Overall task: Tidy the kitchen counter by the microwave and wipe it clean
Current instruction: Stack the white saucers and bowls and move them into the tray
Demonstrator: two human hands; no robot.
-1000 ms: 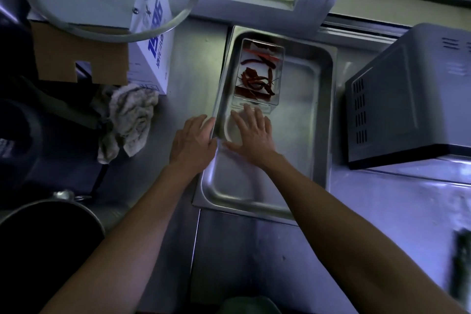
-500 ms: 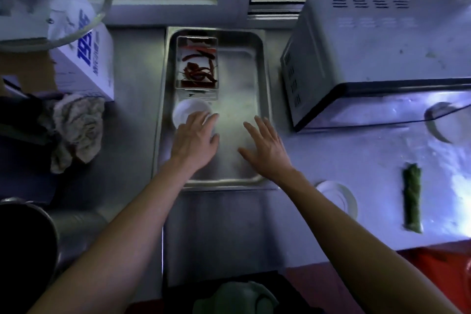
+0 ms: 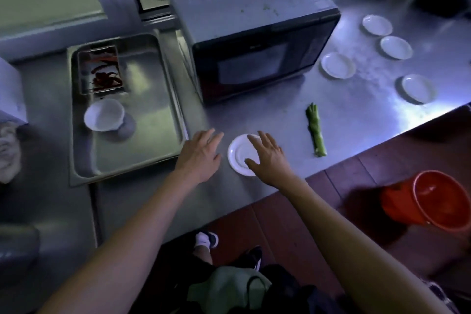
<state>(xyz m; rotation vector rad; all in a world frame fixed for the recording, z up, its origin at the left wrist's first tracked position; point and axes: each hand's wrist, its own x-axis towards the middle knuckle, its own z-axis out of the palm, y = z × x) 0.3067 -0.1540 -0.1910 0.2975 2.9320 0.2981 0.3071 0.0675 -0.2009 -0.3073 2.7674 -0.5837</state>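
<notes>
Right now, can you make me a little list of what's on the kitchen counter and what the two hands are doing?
left hand: open, flat on the counter beside the tray
right hand: open, fingers spread over the nearest saucer
other saucers: four, right of the microwave
green vegetable: lying in front of the microwave
tray: holds a white bowl and a box of red chillies
floor: orange bucket

Microwave (image 3: 254,33) at back of counter (image 3: 356,115), mid. Tray (image 3: 175,109) just left of it, w/ container (image 3: 100,69) at tray's back-left corner and bowl (image 3: 104,115) in front of that. Saucer (image 3: 242,155) near front edge, btwn left hand (image 3: 201,155) and right hand (image 3: 270,160), the latter over it. Vegetable (image 3: 316,130) right of saucer. Four saucers (image 3: 337,65) right of microwave.
</notes>
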